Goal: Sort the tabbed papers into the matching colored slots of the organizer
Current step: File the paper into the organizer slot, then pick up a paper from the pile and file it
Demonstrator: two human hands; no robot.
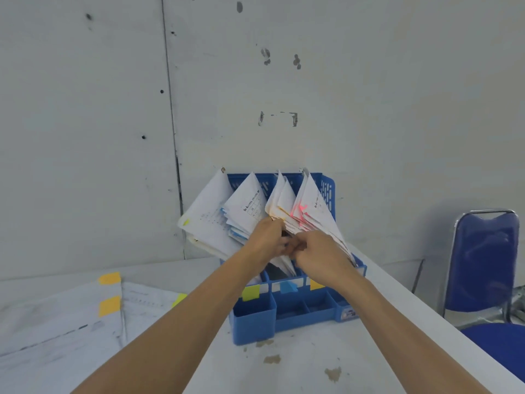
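Nearest the lens, the two forearms (176, 331) reach up over the bench (284, 371) to the blue organizer (255, 317), which stands at the far edge against the wall. The left hand (265, 238) grips the lower edge of the orange bundle (281, 200). The right hand (319, 253) touches it, fingers curled in among the sheets, and I cannot tell whether they pinch one. I judge the step in hand to be seating a sheet in the orange slot. To do it well, I would have the left hand hold the bundle apart. The right should then slide the sheet down until it bottoms, tab outward, and clear of the neighbouring pink bundle (309, 203). Count, largest first. One bench. One chair (483, 265) at the right. One organizer. Four fanned bundles stand in it: the two named, the blue bundle (247, 211) and the yellow-green bundle (207, 220). At least two loose sheets (56, 322) lie unsorted on the bench at the left. Three slot labels show on the organizer's front: yellow-green label (250, 292), blue label (287, 287) and orange label (316, 284). Any fourth is hidden behind the right forearm. Three tabs show on the loose sheets: upper orange tab (109, 278), lower orange tab (109, 305) and yellow-green tab (179, 300).
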